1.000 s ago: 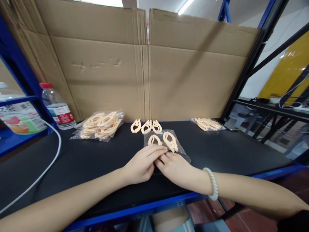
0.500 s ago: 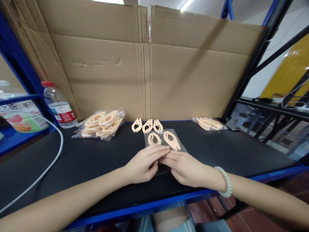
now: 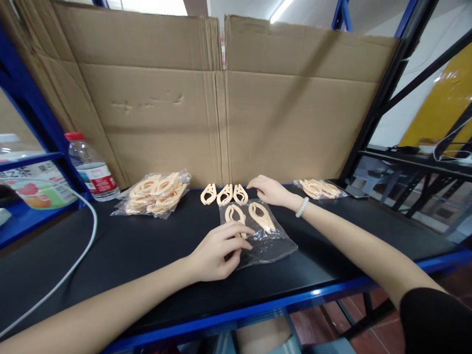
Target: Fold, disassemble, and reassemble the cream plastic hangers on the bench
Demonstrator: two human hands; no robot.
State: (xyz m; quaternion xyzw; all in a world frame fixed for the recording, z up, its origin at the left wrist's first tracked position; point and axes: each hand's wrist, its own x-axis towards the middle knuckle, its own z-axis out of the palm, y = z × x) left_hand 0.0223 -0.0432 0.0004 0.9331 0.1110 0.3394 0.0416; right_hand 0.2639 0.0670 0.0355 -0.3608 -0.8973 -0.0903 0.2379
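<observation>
The left grip [image 3: 220,250] is loose and open on the clear bag [image 3: 271,250], maybe to keep it flat. Behind, three pale rings [image 3: 226,190] sit in a row, perhaps for easy reach. Two more pale rings [image 3: 267,225] lie in the bag, one touching the left grip or just beside it. The right grip [image 3: 268,190] is by the row's end; I can't tell if it's closed.

one clear plastic bag [image 3: 273,250] lies flat, wrinkled. inside: two cream looped clips [image 3: 267,226] side by side, the left partly hidden. just beyond the bag's far edge: three loose cream clips [image 3: 230,192] in a row, narrow ends pointing far.
</observation>
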